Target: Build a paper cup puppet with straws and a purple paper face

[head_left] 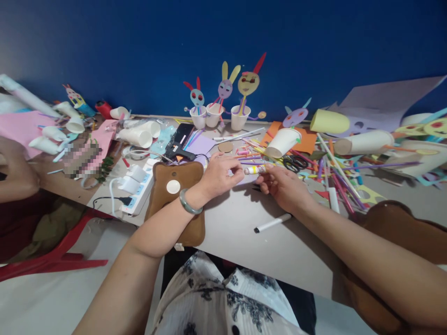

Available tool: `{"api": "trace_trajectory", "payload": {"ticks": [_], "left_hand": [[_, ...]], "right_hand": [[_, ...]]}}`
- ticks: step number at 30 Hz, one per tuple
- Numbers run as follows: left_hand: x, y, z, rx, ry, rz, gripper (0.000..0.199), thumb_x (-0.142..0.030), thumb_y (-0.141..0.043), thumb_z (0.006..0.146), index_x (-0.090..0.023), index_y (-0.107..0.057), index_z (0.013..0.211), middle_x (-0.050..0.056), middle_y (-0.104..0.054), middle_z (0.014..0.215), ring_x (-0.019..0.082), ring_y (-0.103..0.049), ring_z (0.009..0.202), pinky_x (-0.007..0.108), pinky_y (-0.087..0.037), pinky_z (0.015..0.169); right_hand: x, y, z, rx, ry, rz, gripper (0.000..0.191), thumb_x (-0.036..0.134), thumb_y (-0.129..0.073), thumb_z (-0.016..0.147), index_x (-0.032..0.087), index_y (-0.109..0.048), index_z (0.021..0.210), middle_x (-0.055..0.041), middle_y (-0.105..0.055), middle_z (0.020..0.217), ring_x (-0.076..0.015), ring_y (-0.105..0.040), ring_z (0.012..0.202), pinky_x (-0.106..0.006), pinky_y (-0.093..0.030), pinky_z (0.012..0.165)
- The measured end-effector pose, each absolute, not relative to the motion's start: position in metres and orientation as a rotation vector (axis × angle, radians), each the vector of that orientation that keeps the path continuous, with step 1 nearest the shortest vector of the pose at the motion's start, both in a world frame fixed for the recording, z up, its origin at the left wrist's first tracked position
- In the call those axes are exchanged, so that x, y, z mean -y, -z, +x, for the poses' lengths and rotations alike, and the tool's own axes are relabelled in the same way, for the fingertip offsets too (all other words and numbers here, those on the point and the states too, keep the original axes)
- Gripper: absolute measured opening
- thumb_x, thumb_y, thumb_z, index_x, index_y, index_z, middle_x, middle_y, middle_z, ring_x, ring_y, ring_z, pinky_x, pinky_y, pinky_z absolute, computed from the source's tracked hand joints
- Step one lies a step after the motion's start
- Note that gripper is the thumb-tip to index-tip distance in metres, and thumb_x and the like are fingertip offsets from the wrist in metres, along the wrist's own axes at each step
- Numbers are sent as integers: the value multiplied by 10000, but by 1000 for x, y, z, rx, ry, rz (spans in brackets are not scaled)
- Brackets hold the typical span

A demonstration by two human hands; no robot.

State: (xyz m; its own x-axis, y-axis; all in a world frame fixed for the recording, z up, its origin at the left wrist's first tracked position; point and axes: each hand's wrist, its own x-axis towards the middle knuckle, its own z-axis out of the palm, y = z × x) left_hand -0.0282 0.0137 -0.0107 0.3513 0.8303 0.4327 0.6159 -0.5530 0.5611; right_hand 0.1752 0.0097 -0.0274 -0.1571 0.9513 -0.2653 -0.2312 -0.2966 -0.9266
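Note:
Over the middle of the table, a small white and yellow tube (254, 170) lies level between my two hands. My right hand (282, 186) pinches its right end between thumb and fingers. At the tube's left end, the thumb and forefinger of my left hand (223, 171) are closed together on the tip; what exactly they grip there is partly hidden. My left wrist wears a bangle (190, 204) and rests above a brown flat pad (167, 193). Below my right hand, a white marker with a black end (272, 223) lies on the table (237, 228).
Paper-cup figures (238, 118) stand along the blue wall. Black scissors (295, 163), a tipped cup (283, 142) and coloured sticks (344, 186) clutter the right. A glue gun (179, 151) and a power strip (139, 188) are left. Another person's arm (17, 172) is far left.

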Motion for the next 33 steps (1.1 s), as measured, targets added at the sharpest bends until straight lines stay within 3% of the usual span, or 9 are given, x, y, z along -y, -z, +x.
{"api": "trace_trajectory", "payload": {"ticks": [5, 11, 15, 19, 22, 28, 33], "left_hand": [[-17, 11, -32, -1269, -1060, 2243, 194, -205, -467, 861, -212, -512, 672, -5, -616, 671, 166, -555, 721, 373, -461, 940], [-18, 9, -34, -1263, -1011, 2205, 352, -220, -370, 956, -207, -503, 629, 10, -614, 647, 166, -556, 700, 365, -480, 890], [-18, 9, -34, -1189, -1029, 2124, 384, -299, -451, 995, -185, -637, 679, 13, -676, 687, 159, -610, 723, 342, -503, 828], [-18, 11, -34, -1103, -1121, 1952, 193, -330, -665, 908, -182, -765, 835, 42, -780, 882, 169, -692, 839, 317, -536, 795], [-19, 11, -35, -1110, -1130, 1856, 145, -308, -728, 859, -175, -786, 854, 53, -799, 915, 175, -721, 858, 318, -561, 825], [-19, 11, -36, -1135, -1117, 1797, 148, -306, -744, 841, -167, -791, 860, 53, -802, 903, 178, -728, 859, 310, -572, 820], [-15, 5, -35, -985, -1049, 1784, 339, -438, -587, 959, -161, -774, 903, 71, -789, 907, 156, -709, 838, 284, -561, 762]], "right_hand": [[-11, 28, 176, 927, -1622, -1178, 326, 474, -792, 777, 174, -669, 738, -20, -658, 588, -88, -516, 447, -211, -414, 412], [-13, 28, 176, 920, -1600, -1194, 328, 476, -783, 781, 183, -644, 733, -21, -651, 596, -92, -506, 433, -225, -408, 400], [-13, 29, 177, 921, -1602, -1194, 329, 486, -782, 785, 197, -631, 746, -16, -637, 588, -100, -513, 447, -228, -418, 406], [-13, 27, 176, 910, -1591, -1202, 320, 478, -778, 791, 195, -639, 741, -14, -637, 584, -95, -508, 451, -220, -420, 415], [-13, 26, 176, 906, -1586, -1204, 314, 468, -779, 793, 191, -642, 733, -14, -633, 574, -94, -503, 443, -219, -410, 407], [-13, 27, 177, 894, -1586, -1179, 310, 456, -778, 791, 191, -626, 742, -11, -630, 580, -92, -500, 447, -220, -419, 409], [-16, 28, 178, 853, -1559, -1183, 305, 449, -785, 784, 204, -614, 721, -7, -618, 565, -97, -491, 436, -225, -412, 387]]}}
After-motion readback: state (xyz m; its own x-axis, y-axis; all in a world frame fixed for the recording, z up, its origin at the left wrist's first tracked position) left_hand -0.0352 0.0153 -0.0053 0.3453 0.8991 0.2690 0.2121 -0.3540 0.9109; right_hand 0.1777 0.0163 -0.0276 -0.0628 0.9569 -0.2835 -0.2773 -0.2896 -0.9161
